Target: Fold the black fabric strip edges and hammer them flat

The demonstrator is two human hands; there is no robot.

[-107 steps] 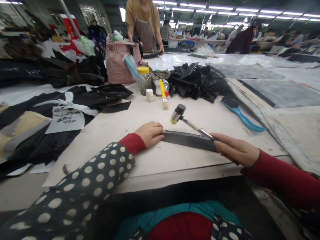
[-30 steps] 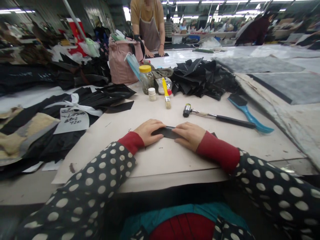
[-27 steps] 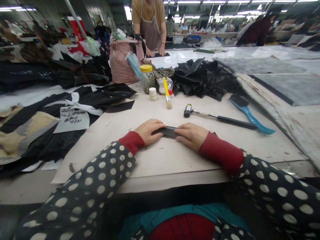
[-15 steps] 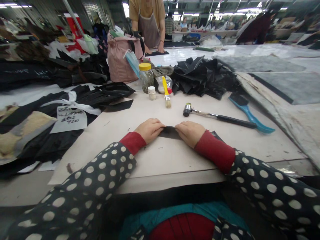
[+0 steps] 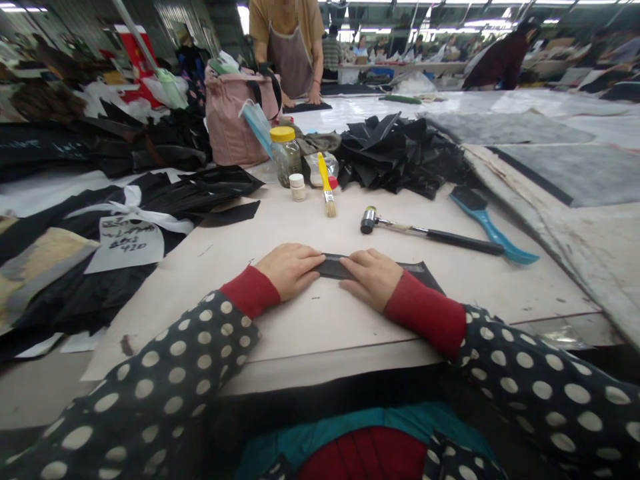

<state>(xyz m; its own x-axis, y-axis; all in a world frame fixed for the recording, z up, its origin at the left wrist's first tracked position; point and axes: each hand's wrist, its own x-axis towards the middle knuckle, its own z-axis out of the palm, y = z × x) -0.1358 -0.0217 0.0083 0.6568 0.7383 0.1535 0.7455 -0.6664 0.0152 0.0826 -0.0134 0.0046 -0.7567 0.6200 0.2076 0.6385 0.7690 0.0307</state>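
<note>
A narrow strip of black, leather-like material (image 5: 333, 267) lies across the pale work board in front of me. My left hand (image 5: 293, 270) is closed over the strip's left end, fingertips and thumb at its edge; that end is hidden underneath. Stretched flat across the middle of the strip is my right hand (image 5: 373, 277), its thumb apart from the fingers. The strip's right end (image 5: 423, 270) shows beyond that hand. Farther back lie a hammer (image 5: 430, 237) with a black grip and a yellow-handled brush (image 5: 326, 183).
A blue-handled brush (image 5: 500, 233) lies beyond the hammer. Behind stand a yellow-lidded jar (image 5: 285, 157), a small white bottle (image 5: 297, 187) and a pink bag (image 5: 237, 120). Black scraps (image 5: 400, 153) are heaped nearby; a tagged black bundle (image 5: 65, 287) is left. A co-worker (image 5: 295, 53) stands opposite.
The strip's upper edge, pinched up between both hands before, now lies flatter. My right hand has flattened onto it, and more of the strip's right end shows. The whole view has shifted slightly.
</note>
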